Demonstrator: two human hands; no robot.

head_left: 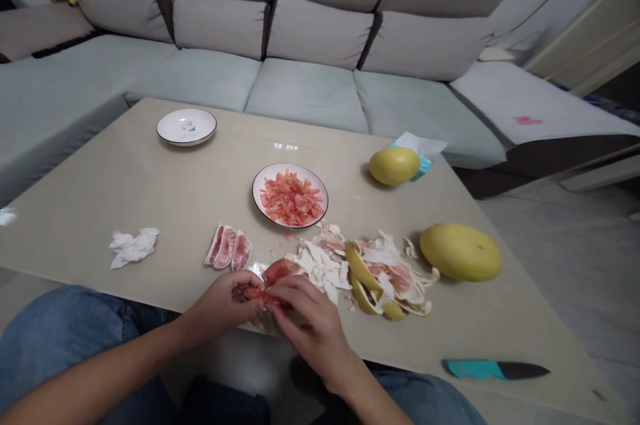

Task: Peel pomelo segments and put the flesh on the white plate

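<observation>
My left hand (pixel 227 305) and my right hand (pixel 313 325) meet over the table's near edge, both pinching red pomelo flesh (pixel 257 293) between the fingertips. Behind the fingers lies another piece of red pulp (pixel 281 269), partly hidden by my right hand. Several pomelo segments with pale membrane (pixel 228 248) sit just beyond my left hand. Straight ahead, a white dark-rimmed plate (pixel 256 198) bears a heap of loose red pulp (pixel 291 199). To the right of my right hand spreads a pile of white membrane scraps (pixel 325 268) and yellow peel (pixel 363 271).
Two whole pomelos, one nearer (pixel 460 251) and one farther (pixel 394 166), rest at the right, the far one against a tissue pack (pixel 425 165). A teal-handled knife (pixel 495 369) lies near right. At left are a crumpled tissue (pixel 133 247) and a second plate (pixel 187 127). A sofa (pixel 307 91) stands behind.
</observation>
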